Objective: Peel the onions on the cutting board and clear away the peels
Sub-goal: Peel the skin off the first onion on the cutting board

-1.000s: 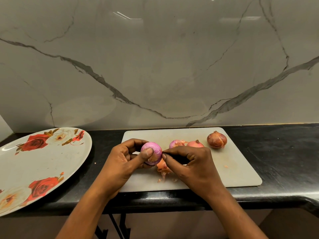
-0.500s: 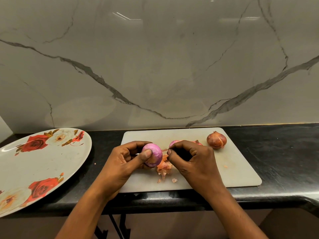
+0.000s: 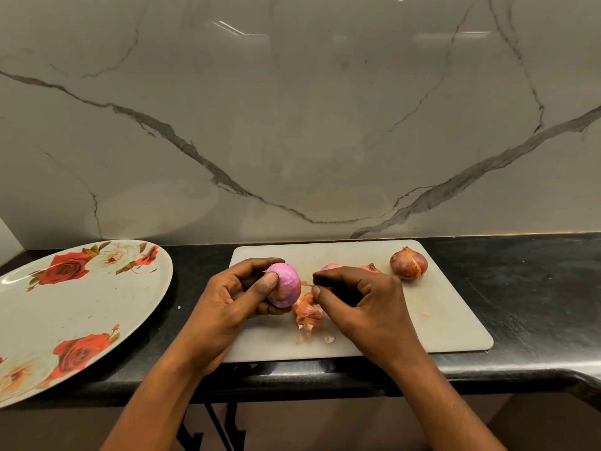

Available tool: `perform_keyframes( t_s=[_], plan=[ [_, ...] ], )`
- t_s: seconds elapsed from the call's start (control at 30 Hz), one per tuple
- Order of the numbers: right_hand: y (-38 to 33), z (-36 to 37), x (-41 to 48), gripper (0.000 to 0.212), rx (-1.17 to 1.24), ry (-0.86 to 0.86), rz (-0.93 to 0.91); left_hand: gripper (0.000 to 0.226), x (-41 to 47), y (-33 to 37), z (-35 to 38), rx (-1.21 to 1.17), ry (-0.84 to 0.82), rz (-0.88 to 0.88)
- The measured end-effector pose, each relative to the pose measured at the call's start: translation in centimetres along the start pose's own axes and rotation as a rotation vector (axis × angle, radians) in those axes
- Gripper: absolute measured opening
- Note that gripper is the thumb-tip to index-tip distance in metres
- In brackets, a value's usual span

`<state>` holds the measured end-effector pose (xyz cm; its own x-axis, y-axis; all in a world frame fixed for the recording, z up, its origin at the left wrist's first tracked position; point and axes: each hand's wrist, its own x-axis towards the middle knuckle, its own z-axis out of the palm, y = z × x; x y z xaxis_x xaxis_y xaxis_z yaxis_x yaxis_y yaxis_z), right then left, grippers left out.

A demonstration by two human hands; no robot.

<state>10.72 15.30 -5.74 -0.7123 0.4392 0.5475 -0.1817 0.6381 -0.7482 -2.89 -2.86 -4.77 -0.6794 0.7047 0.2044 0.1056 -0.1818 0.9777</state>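
My left hand (image 3: 234, 299) grips a peeled purple onion (image 3: 286, 286) just above the white cutting board (image 3: 448, 323), thumb on its front. My right hand (image 3: 361, 302) hovers just right of it, thumb and forefinger pinched together on a thin strip of peel (image 3: 307, 283). A heap of orange peels (image 3: 309, 312) lies on the board below the two hands. Behind my right hand two pinkish onions (image 3: 330, 266) (image 3: 370, 267) show only their tops. A brown unpeeled onion (image 3: 408, 263) stands at the board's back right.
A large rose-patterned plate (image 3: 81, 314) rests on the black counter (image 3: 536, 288) to the left of the board. A marble wall rises right behind. The counter's front edge runs just below the board. Small peel scraps (image 3: 425, 314) dot the board.
My right hand has drawn slightly rightward away from the onion, pulling a bit of peel off. The onion in my left hand has turned a little. More scraps lie on the board.
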Motion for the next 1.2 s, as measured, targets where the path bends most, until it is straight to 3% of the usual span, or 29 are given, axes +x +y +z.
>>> perform_keyframes(
  t_s=[0.23,0.6,1.2],
  plan=[
    [-0.34,-0.16,0.06,0.016,0.057,-0.141,-0.021,0.038,-0.08,0.04,0.18,-0.011,-0.036,0.008],
    [-0.07,-0.25,0.1,0.013,0.102,-0.181,-0.01,0.038,-0.21,0.05,0.03,0.022,-0.064,0.015],
    [0.45,0.1,0.32,0.017,0.079,-0.093,0.002,0.04,-0.05,-0.02,-0.07,0.005,-0.053,0.014]
  ],
)
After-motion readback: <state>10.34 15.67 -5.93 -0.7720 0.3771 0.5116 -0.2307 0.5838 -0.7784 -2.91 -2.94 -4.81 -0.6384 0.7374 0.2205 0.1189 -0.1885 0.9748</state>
